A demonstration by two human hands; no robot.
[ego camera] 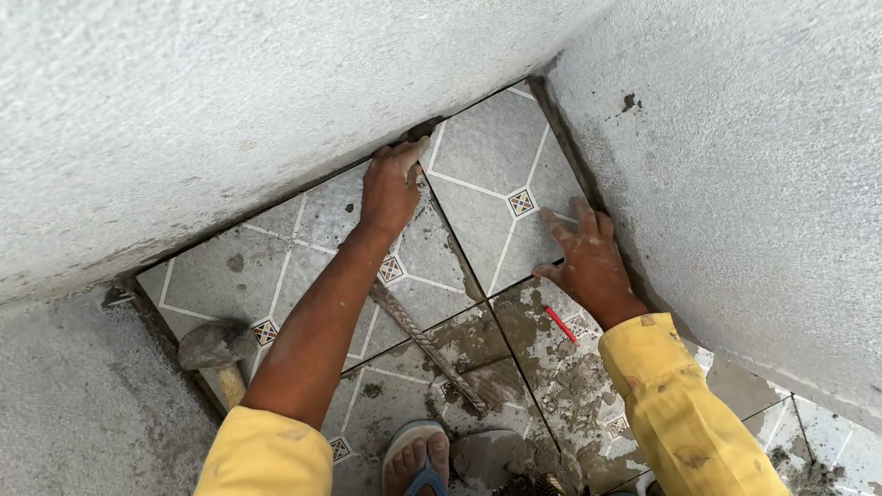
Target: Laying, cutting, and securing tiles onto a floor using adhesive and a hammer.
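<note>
My left hand (390, 188) reaches to the far edge of the grey patterned floor tiles, its fingertips at the joint where two tiles meet the rough grey wall. My right hand (588, 262) lies flat, fingers spread, on the corner tile (487, 179) close to the right wall. Neither hand holds anything. Both arms wear yellow sleeves smeared with mortar.
A ribbed steel rod (427, 344) lies across the tiles between my arms. A hammer (216, 354) rests at the left edge. A red pencil (559, 324) lies by my right wrist. Wet mortar smears the near tiles (551, 386). My foot in a sandal (415, 459) stands at the bottom.
</note>
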